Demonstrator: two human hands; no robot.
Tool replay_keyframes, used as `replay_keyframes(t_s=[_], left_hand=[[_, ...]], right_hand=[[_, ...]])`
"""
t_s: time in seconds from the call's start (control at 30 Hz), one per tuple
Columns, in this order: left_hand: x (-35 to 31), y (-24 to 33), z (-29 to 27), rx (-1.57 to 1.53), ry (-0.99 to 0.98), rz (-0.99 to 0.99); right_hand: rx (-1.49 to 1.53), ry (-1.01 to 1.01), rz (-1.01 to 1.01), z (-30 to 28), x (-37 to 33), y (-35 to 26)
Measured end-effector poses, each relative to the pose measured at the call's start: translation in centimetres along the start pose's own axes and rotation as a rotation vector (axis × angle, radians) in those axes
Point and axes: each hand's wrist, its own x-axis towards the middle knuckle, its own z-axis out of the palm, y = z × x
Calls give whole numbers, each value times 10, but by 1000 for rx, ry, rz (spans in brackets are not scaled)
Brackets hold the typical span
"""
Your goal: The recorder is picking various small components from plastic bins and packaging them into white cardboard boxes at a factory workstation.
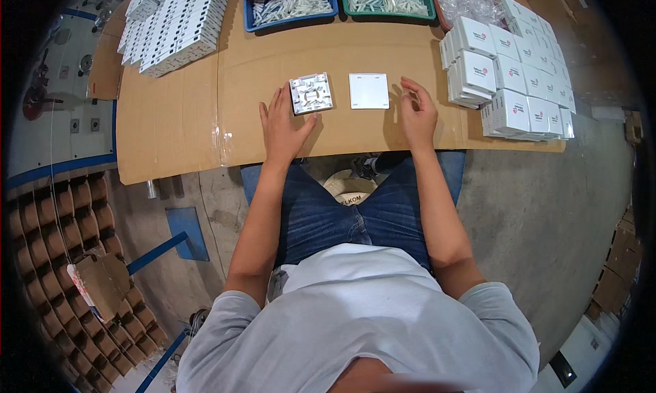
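Observation:
A square white wall box base (311, 93) lies on the cardboard-covered table, its inner fittings showing. My left hand (281, 128) rests at its left and lower edge with fingers and thumb spread; it is not closed round the base. Beside the base, a little to the right, lies a flat square white cover (369, 91) with small marks near its corners. My right hand (417, 113) is off the cover's right side, fingers loosely bent and apart, and nothing shows in it.
Stacked white box parts (181, 31) fill the far left. A blue bin (292, 25) and a green bin (389, 16) hold small whitish pieces. Clear plastic bags (466, 3) lie beside stacked white boxes (511, 72) at the right. The table's front edge (342, 154) borders my lap.

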Motion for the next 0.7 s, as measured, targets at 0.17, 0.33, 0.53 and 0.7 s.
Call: replay_keyframes(t_s=[0.17, 0.33, 0.53, 0.7], left_hand=[[-1, 6, -3, 7, 8, -18], [2, 3, -1, 40, 12, -8], [3, 3, -2, 69, 6, -22], [10, 14, -6, 39, 17, -18]], right_hand=[[-699, 2, -549, 6, 4, 6], [-754, 15, -526, 10, 2, 2], [-779, 46, -524, 17, 1, 0], [-792, 77, -519, 15, 2, -11]])
